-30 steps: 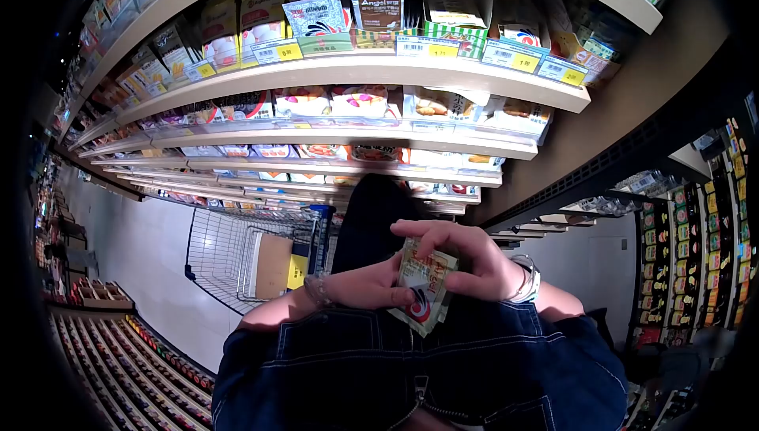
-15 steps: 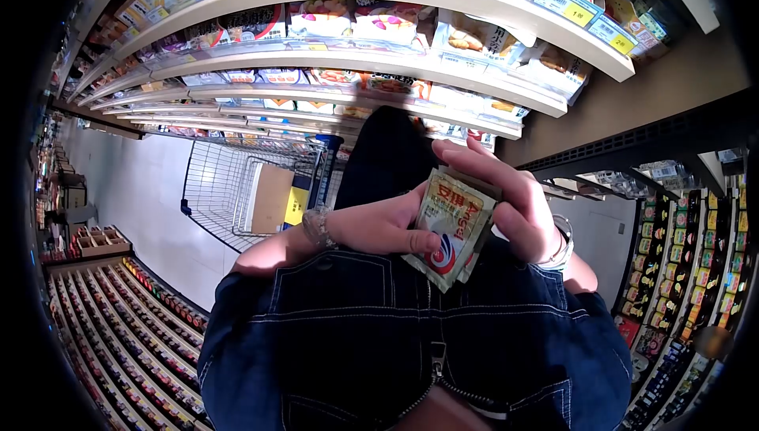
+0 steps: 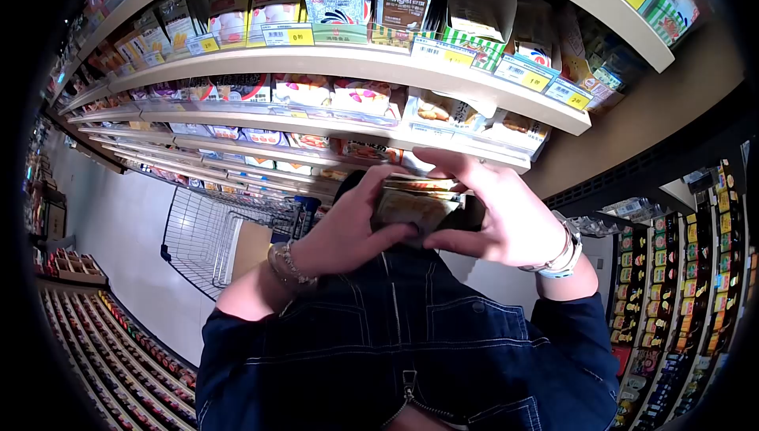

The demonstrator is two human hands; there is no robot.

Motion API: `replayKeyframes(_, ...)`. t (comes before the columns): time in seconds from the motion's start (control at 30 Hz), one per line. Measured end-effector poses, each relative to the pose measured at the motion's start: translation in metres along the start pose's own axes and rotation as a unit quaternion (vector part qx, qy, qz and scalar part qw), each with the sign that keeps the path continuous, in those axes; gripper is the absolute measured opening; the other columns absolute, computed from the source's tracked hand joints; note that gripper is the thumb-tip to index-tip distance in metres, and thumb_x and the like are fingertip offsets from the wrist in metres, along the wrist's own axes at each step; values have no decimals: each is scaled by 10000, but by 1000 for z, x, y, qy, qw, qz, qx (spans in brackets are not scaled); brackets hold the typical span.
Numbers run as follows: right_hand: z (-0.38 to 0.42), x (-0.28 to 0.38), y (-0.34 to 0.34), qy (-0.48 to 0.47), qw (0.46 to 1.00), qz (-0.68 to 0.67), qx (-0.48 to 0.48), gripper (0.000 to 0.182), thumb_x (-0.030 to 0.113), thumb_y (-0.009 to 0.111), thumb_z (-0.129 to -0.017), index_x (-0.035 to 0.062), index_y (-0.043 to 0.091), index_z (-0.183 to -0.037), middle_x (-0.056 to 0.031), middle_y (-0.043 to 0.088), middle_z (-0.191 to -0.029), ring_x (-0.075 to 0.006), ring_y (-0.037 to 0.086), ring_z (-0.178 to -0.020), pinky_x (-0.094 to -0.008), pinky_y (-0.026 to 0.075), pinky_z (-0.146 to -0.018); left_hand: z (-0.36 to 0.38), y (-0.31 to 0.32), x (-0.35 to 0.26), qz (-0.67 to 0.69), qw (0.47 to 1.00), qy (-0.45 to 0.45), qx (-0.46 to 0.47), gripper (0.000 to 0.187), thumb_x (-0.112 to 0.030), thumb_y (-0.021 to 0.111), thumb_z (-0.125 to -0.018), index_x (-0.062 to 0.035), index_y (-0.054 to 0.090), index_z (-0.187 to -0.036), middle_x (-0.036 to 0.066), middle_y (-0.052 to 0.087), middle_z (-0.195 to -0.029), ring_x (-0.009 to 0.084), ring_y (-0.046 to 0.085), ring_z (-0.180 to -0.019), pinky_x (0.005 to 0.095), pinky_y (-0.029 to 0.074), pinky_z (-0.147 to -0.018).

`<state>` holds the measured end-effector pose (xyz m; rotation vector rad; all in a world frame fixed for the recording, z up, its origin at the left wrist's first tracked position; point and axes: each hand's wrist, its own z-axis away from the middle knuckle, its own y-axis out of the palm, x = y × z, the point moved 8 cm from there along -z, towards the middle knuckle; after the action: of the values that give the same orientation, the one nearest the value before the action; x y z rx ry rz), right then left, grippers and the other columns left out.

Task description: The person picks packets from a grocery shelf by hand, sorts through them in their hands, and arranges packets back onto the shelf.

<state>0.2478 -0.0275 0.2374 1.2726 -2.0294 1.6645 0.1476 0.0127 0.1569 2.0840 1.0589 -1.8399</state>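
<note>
A small stack of sachets (image 3: 415,211) is in front of my chest, tilted so that its upper edges show and the print is hard to read. My left hand (image 3: 356,229) is closed round the left side of the stack, thumb across the near face. From the other side, my right hand (image 3: 506,213) curls its fingers over the top right edge, with the thumb by the lower right corner. Its fingertips are partly hidden behind the stack. Similar sachets (image 3: 403,8) stand in rows on the shelf ahead.
The shelf edge (image 3: 316,59) with price tags crosses ahead of me, and lower shelves hold bagged goods. A wire shopping cart (image 3: 194,225) with a cardboard piece (image 3: 251,249) in it stands at the left. Stocked racks (image 3: 672,273) line the right; another display (image 3: 111,352) is at lower left.
The sachets have tilted from face-up to edge-on and moved up slightly. My right hand has gone from lying beside them to curling round their right side. The view now takes in more upper shelf.
</note>
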Motion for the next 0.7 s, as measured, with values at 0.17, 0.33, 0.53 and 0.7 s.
replayKeyframes(0.17,-23,-9,-27,12,982,186,10,245,145,663,-635,60,525,-819,-95,573,-726,-283,581,-732,-372,450,-591,-38,-14,-37,-189,965,176,-51,649,-94,665,-738,-38,220,-1207,165,502,-1107,269,540,-992,342,433,-832)
replayKeyframes(0.33,-36,-25,-48,-16,982,184,-47,319,123,681,-631,37,540,-903,-144,596,-802,-327,583,-769,-371,458,-679,-69,-22,-56,-223,926,280,-121,717,-74,688,-701,-24,205,-1228,174,503,-1119,282,565,-954,354,460,-807)
replayKeyframes(0.53,-33,-45,-66,30,985,144,-89,385,122,717,-609,44,560,-951,-140,618,-844,-292,610,-795,-332,467,-716,-88,-25,-79,-275,905,301,-120,943,-107,736,-627,4,110,-1324,171,467,-1180,287,553,-978,331,458,-810)
replayKeyframes(0.7,-35,-58,-65,33,995,49,-78,474,117,711,-618,19,550,-1053,-136,613,-956,-220,597,-879,-306,443,-794,-95,-27,-81,-256,897,333,-133,969,-84,727,-631,-40,81,-1351,181,454,-1192,300,511,-1035,350,443,-851)
